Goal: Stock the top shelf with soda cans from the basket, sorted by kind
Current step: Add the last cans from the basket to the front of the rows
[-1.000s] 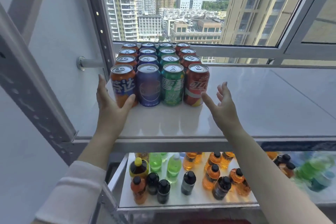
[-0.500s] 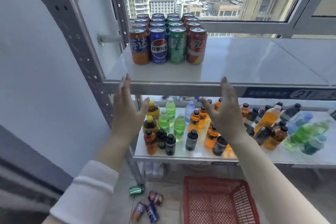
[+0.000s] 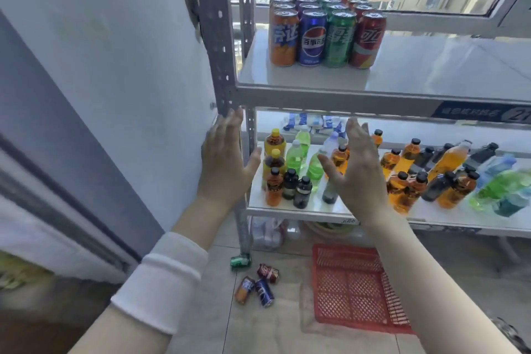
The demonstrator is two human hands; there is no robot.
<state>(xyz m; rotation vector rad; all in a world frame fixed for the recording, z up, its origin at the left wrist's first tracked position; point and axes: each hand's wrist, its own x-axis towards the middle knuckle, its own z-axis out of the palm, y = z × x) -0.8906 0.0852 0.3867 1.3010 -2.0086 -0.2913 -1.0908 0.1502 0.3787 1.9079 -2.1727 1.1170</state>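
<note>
On the top shelf [image 3: 431, 77] stand four rows of cans, sorted by kind: orange cans [image 3: 284, 37], blue cans [image 3: 313, 37], green cans [image 3: 340, 39] and red cans [image 3: 367, 39]. My left hand [image 3: 224, 164] and my right hand [image 3: 359, 169] hang below the shelf edge, fingers straight, palms facing each other, holding nothing. The red basket [image 3: 353, 287] lies on the floor and looks empty. Several loose cans lie on the floor left of it: a green can [image 3: 240, 261], a red can [image 3: 267, 273], an orange can [image 3: 244, 290] and a blue can [image 3: 264, 292].
The middle shelf [image 3: 425, 214] holds many bottles, orange, green, dark and clear, some lying down at the right. The grey shelf post [image 3: 215, 31] rises by my left hand, with a white wall to its left. A window is behind the shelf.
Both hands have drawn back from the can block and dropped below the top shelf's edge. My view has tilted down, so the floor, basket and loose cans now show.
</note>
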